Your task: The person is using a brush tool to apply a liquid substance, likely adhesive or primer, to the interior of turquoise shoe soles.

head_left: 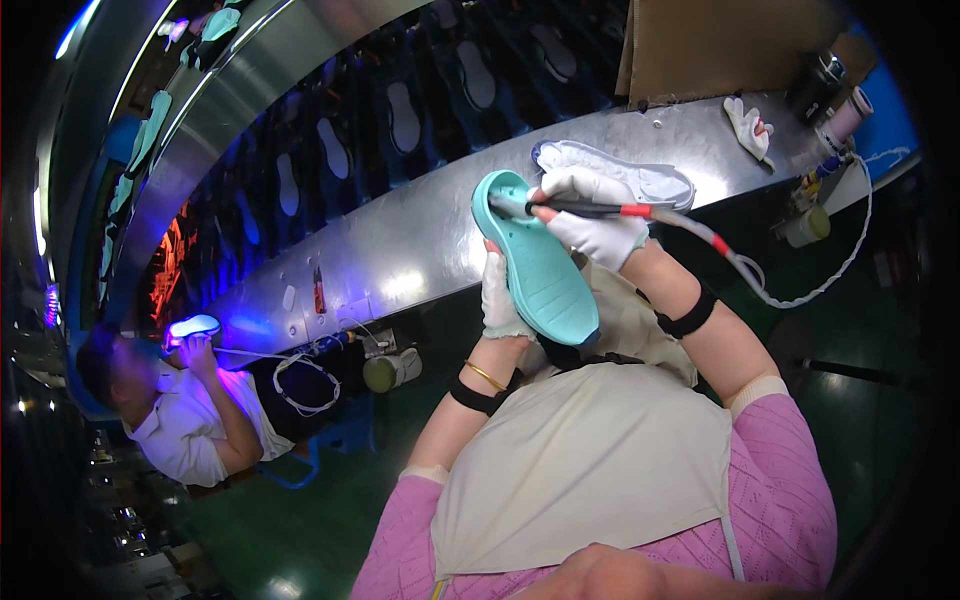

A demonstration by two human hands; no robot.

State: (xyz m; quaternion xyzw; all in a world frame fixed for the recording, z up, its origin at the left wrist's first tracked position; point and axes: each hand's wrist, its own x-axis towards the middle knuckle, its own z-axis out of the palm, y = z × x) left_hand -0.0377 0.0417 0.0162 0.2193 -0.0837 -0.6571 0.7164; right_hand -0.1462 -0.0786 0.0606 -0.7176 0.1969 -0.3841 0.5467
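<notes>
A turquoise shoe sole (552, 275) is tilted above the near edge of the metal bench, its hollow inner side facing up. My left hand (500, 295), in a white fingertip-less glove, grips it along its left edge. In my right hand (597, 220), gloved the same way, is a black-handled brush (578, 210) with red bands and a pale hose trailing off to the right. The brush tip lies inside the far, rounded end of the sole, against its inner surface or rim. Just beyond my right hand, a white sole with a blue edge (655, 183) rests on the bench.
Beyond the bench (420, 250) runs a rack or conveyor carrying several soles (405, 118). A cardboard box (735, 45), a loose glove (748, 132) and a dark tumbler (815, 85) are at far right. A co-worker (190, 430) sits at left, holding a glowing sole (193, 327).
</notes>
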